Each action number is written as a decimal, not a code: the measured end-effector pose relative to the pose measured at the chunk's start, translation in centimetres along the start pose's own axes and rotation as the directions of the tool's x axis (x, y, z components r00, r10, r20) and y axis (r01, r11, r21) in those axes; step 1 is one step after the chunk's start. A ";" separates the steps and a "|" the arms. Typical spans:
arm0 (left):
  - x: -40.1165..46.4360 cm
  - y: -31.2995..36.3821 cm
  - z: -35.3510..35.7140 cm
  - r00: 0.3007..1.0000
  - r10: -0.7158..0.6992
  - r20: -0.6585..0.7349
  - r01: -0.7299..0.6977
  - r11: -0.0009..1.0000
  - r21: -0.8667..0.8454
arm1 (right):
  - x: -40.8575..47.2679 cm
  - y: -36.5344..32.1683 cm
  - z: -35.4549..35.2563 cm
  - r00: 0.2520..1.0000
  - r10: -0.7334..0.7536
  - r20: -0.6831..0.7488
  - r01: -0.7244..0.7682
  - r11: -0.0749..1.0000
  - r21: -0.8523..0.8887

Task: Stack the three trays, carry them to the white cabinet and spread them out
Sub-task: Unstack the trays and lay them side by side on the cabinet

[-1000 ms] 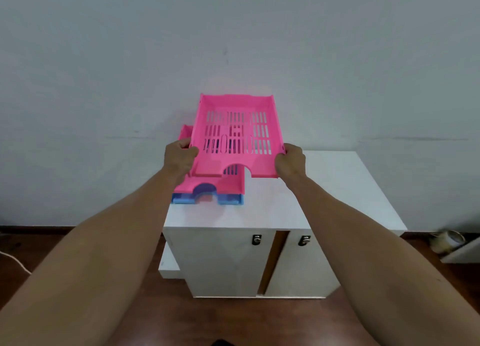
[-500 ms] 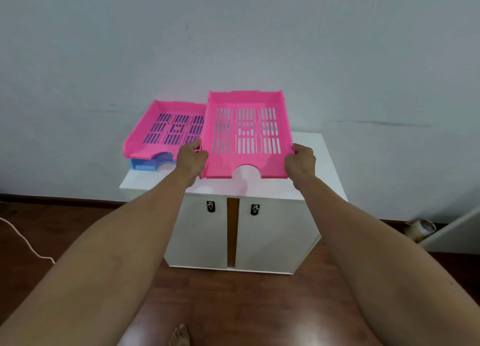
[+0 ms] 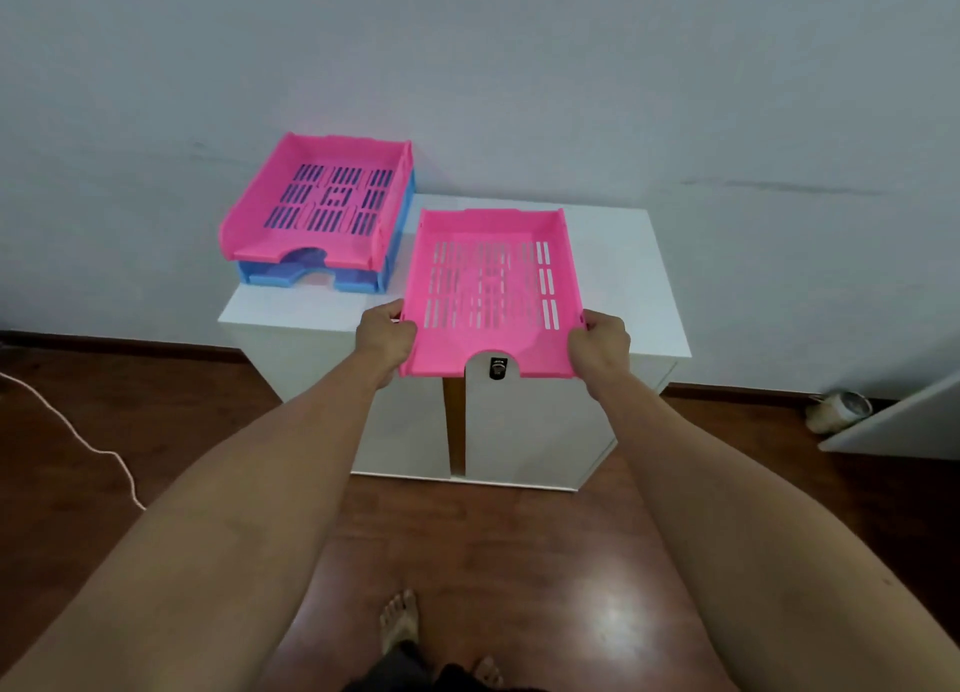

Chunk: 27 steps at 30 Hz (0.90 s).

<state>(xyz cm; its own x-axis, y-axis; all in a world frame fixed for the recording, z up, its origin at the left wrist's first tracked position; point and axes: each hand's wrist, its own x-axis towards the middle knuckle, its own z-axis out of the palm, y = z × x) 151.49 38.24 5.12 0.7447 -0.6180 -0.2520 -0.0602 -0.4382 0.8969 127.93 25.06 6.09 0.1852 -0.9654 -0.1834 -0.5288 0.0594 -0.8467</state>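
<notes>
I hold a pink slotted tray (image 3: 491, 255) by its two front corners, my left hand (image 3: 385, 335) on the left corner and my right hand (image 3: 598, 343) on the right. It hovers low over the right half of the white cabinet (image 3: 628, 286), its front edge past the cabinet's front. On the cabinet's back left a second pink tray (image 3: 322, 200) sits stacked on a blue tray (image 3: 358, 278).
A wall stands directly behind the cabinet. Its two doors (image 3: 519, 431) show a dark gap between them. A white cord (image 3: 78, 431) lies on the wooden floor at left. A roll of tape (image 3: 839, 408) and a white panel (image 3: 904, 426) are at right. My bare feet (image 3: 400, 621) are below.
The held pink tray has moved right and down, away from the two stacked trays, and now sits lower over the cabinet's right half. The view has drawn back.
</notes>
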 end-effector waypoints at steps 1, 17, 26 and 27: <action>0.1 -0.4 0.0 1.000 -0.012 0.003 0.012 1.000 -0.002 | 0.1 0.4 0.4 1.000 0.007 0.004 -0.007 1.000 -0.010; 6.5 -2.2 -2.2 0.977 0.020 0.213 -0.039 0.996 0.083 | 5.4 -0.2 7.0 0.996 -0.058 0.068 0.071 0.976 -0.205; 11.1 -3.2 -3.1 0.991 -0.070 -0.117 0.077 0.996 0.051 | 9.9 -2.0 10.0 0.998 -0.063 0.030 0.068 0.974 -0.215; 11.3 -3.2 -3.1 0.988 -0.068 -0.136 0.075 0.996 0.048 | 10.3 -2.2 10.1 0.998 -0.057 0.024 0.061 0.974 -0.217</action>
<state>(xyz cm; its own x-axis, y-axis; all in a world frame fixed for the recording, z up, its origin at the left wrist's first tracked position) 162.21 34.67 0.54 0.8303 -0.4926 -0.2607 -0.0358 -0.5140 0.8570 139.41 17.55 1.05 0.2347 -0.9609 -0.1467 -0.6834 -0.0558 -0.7279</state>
